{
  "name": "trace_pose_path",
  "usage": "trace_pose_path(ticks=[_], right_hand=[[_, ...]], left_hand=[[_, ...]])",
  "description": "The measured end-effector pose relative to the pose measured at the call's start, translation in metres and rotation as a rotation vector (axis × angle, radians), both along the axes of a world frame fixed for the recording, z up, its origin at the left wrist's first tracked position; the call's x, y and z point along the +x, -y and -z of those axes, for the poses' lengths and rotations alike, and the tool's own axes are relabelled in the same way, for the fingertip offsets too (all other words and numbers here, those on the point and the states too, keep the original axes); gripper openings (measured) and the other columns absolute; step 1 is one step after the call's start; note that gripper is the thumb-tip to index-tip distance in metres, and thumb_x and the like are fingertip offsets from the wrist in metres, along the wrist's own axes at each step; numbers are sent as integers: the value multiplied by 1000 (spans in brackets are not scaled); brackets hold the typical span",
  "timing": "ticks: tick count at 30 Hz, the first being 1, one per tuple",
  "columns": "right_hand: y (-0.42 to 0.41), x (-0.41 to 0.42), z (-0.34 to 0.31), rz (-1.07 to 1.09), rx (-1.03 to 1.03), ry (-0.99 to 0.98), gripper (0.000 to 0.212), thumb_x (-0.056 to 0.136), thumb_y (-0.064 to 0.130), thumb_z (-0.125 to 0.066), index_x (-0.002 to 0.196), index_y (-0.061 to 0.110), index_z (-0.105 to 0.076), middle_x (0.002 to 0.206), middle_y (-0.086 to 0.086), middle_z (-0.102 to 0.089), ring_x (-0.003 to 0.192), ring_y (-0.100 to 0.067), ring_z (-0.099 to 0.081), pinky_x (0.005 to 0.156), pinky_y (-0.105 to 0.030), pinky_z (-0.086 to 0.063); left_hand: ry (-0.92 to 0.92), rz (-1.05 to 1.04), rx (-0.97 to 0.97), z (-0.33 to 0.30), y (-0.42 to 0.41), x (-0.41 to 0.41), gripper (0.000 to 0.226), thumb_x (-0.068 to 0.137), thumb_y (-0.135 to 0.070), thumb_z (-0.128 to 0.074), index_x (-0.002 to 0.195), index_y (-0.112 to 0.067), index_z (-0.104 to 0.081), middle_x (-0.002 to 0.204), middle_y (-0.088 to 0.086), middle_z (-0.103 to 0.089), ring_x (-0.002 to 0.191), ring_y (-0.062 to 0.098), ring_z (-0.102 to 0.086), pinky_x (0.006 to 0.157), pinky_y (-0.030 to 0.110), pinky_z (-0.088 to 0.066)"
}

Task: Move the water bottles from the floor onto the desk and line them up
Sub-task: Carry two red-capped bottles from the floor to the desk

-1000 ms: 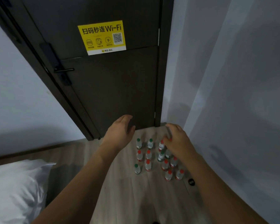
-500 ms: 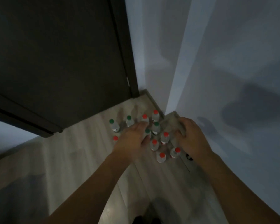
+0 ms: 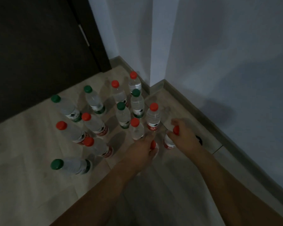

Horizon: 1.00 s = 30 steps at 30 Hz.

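Note:
Several clear water bottles with red or green caps stand upright on the wooden floor point(image 3: 31, 185) near a wall corner. My left hand point(image 3: 141, 148) closes around the neck of a red-capped bottle point(image 3: 153, 144) at the front of the group; most of that bottle is hidden under the hand. My right hand point(image 3: 184, 135) grips another red-capped bottle point(image 3: 169, 142) by its top, its cap showing between the fingers. A green-capped bottle point(image 3: 72, 166) stands nearest at the left. The desk is not in view.
A dark door point(image 3: 39, 54) fills the upper left. White walls point(image 3: 227, 62) with a grey skirting board point(image 3: 207, 121) form a jutting corner behind and right of the bottles. A small dark object point(image 3: 199, 140) lies on the floor by my right wrist.
The view has dropped closer to the floor. Both hands have come down onto the front bottles, and each now closes around the top of one.

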State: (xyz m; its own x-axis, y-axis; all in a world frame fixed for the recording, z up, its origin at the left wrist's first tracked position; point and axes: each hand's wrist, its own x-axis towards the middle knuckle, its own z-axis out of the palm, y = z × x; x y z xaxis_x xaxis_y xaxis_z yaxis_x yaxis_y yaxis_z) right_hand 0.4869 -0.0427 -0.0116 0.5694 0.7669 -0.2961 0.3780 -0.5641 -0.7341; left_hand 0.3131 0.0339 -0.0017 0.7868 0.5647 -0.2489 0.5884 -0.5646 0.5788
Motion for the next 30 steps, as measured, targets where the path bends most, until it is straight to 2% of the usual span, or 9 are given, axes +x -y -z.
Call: trace_pose_path(ticks=[2, 3, 7, 11, 16, 19, 23, 26, 30], right_hand=[[2, 2, 14, 76, 50, -54, 49, 89, 15, -68, 134, 15, -49, 133, -5, -55, 120, -23, -54, 104, -42, -44], [2, 2, 19, 118, 77, -80, 46, 88, 13, -69, 130, 16, -50, 130, -4, -56, 117, -21, -55, 104, -43, -44], [4, -1, 33, 185, 158, -140, 35, 87, 17, -72, 114, 24, -52, 106, 8, -56, 98, -13, -57, 92, -40, -49], [7, -9, 45, 255, 211, -187, 30, 89, 24, -71, 111, 23, -49, 96, 14, -56, 90, -2, -56, 87, -35, -47], [7, -17, 13, 231, 270, -131, 21, 90, 31, -69, 100, 31, -51, 93, 15, -59, 88, 0, -58, 78, -26, -46], [6, -22, -54, 251, 342, -121, 17, 88, 38, -69, 93, 39, -52, 88, 16, -62, 84, 4, -60, 72, -21, -43], [0, -35, -203, 254, 481, -127, 16, 90, 35, -66, 90, 45, -53, 88, 26, -62, 84, 6, -61, 74, -17, -49], [-6, -41, -344, 278, 575, -93, 13, 88, 38, -64, 88, 42, -52, 84, 28, -62, 79, 9, -61, 65, -4, -44], [-13, -52, -530, 185, 580, -42, 16, 90, 35, -67, 92, 36, -51, 84, 17, -63, 80, 6, -61, 70, -11, -45]], left_hand=[[2, -8, 1, 8, 3, -3, 30, 96, -31, -57, 122, -20, -48, 93, -5, -56, 75, 9, -52, 59, 12, -28], [12, -19, -4, 10, 4, -3, 24, 96, -29, -57, 117, -20, -48, 88, -9, -52, 68, 3, -46, 55, 10, -29], [82, -123, -66, 15, 7, -4, 20, 94, -23, -62, 109, -18, -50, 77, -18, -47, 67, -10, -49, 61, 0, -32], [138, -188, -106, 23, 10, -5, 28, 93, -20, -64, 119, -17, -53, 94, -12, -55, 81, 4, -49, 64, 3, -32], [212, -295, -80, -2, 12, -14, 29, 93, -20, -65, 120, -16, -54, 95, -9, -63, 88, 9, -59, 67, 12, -38], [309, -289, 3, -70, 9, -24, 23, 93, -22, -66, 113, -16, -57, 81, -25, -54, 80, -7, -57, 67, 2, -37], [339, -321, 38, -218, 7, -37, 24, 96, -28, -61, 116, -14, -56, 94, -4, -67, 86, 10, -63, 76, 26, -48], [329, -394, 68, -351, 4, -37, 23, 97, -33, -58, 115, -20, -52, 94, -1, -65, 82, 8, -60, 74, 24, -45], [345, -489, 57, -538, -4, -41, 22, 97, -40, -57, 112, -28, -47, 93, -6, -62, 78, 3, -57, 80, 30, -51]])
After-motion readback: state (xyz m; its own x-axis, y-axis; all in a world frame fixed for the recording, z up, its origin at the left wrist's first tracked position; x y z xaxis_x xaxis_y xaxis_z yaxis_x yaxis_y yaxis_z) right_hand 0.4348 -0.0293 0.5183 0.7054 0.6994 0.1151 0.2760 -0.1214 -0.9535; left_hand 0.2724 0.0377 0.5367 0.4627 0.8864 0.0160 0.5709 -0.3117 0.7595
